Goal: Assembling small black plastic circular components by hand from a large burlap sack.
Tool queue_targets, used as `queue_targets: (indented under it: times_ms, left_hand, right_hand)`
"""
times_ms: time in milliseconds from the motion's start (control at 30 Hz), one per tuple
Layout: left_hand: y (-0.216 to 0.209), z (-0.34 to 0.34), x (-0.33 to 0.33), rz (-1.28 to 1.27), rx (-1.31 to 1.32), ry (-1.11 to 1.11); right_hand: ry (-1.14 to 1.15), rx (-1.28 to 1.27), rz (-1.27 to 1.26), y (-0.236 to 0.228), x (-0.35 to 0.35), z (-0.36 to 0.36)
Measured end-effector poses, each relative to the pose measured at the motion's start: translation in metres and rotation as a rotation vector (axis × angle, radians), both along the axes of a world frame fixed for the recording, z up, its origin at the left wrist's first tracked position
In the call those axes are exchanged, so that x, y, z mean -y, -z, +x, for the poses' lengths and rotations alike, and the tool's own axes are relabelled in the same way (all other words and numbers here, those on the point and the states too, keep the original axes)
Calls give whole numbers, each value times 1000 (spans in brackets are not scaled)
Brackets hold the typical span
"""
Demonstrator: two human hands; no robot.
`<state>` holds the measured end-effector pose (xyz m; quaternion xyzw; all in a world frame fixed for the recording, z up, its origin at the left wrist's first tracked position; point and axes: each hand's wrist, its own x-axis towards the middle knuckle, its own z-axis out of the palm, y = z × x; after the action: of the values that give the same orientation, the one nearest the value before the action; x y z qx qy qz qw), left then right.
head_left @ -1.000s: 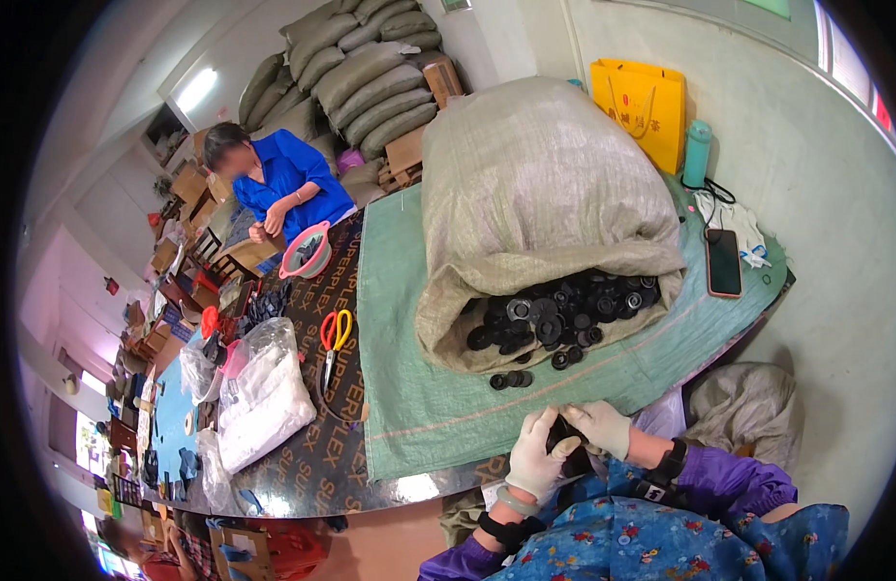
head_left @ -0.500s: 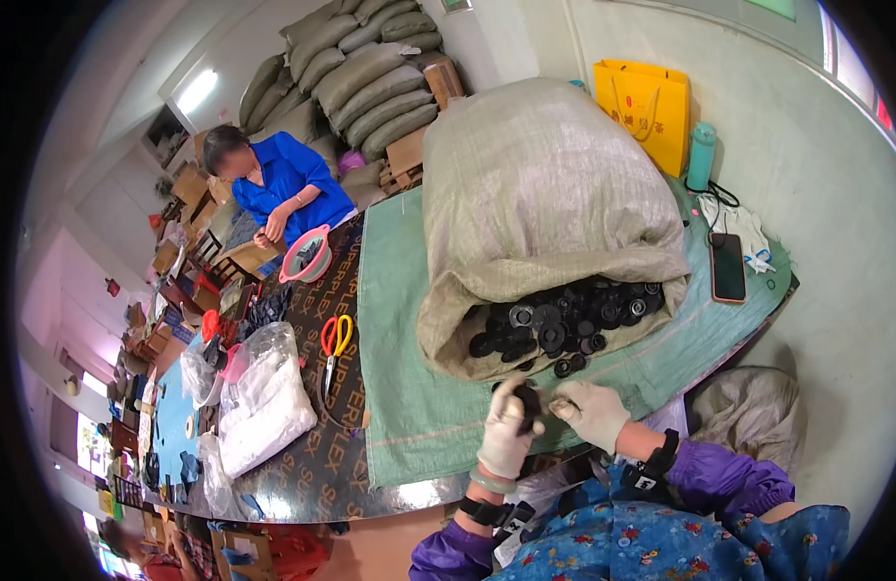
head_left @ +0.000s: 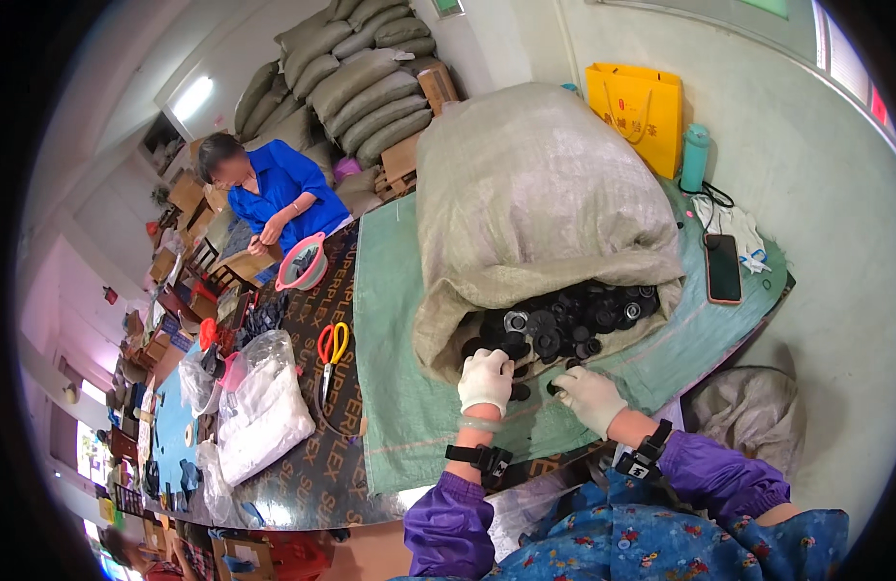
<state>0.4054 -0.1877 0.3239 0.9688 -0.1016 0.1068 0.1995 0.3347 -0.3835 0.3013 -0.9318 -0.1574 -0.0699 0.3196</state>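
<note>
A big woven sack (head_left: 535, 184) lies on its side on the green woven sheet (head_left: 395, 416), its mouth facing me. Black round plastic parts (head_left: 545, 334) of several sizes spill from it. My left hand (head_left: 486, 381), in a white glove, is at the left of the sack's mouth, fingers curled over black parts there; the fingertips are partly hidden. To its right, my white-gloved right hand (head_left: 590, 399) hovers over or rests on the sheet, thumb and fingers closed on a small black part (head_left: 553, 388).
Scissors (head_left: 332, 358) and clear bags of white material (head_left: 264, 416) lie on the dark tabletop at left. A phone (head_left: 723, 269), a turquoise bottle (head_left: 695, 158) and a yellow paper bag (head_left: 637, 114) are at right. Across the table, a person in blue (head_left: 283, 189) works by a pink basin (head_left: 302, 263).
My left hand, earlier holding a black part close to my right hand, has moved forward to the parts at the sack's mouth. My right hand has shifted slightly; a small black part shows at its fingertips.
</note>
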Motion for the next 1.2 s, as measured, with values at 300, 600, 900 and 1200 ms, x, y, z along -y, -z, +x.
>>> queue_targets:
  times_ms: [300, 600, 900, 1200]
  left_hand:
    - [-17, 3, 14, 73, -126, -112]
    - [-13, -12, 3, -234, 170, -42]
    - [-33, -114, 17, -1360, -655, 96]
    - [7, -135, 22, -689, 146, 227]
  right_hand:
    - [42, 3, 147, 5, 5, -15]
    - [199, -372, 503, -19, 18, -34]
    - [62, -280, 810, -45, -9, -48]
    - [-54, -341, 614, -44, -15, -60]
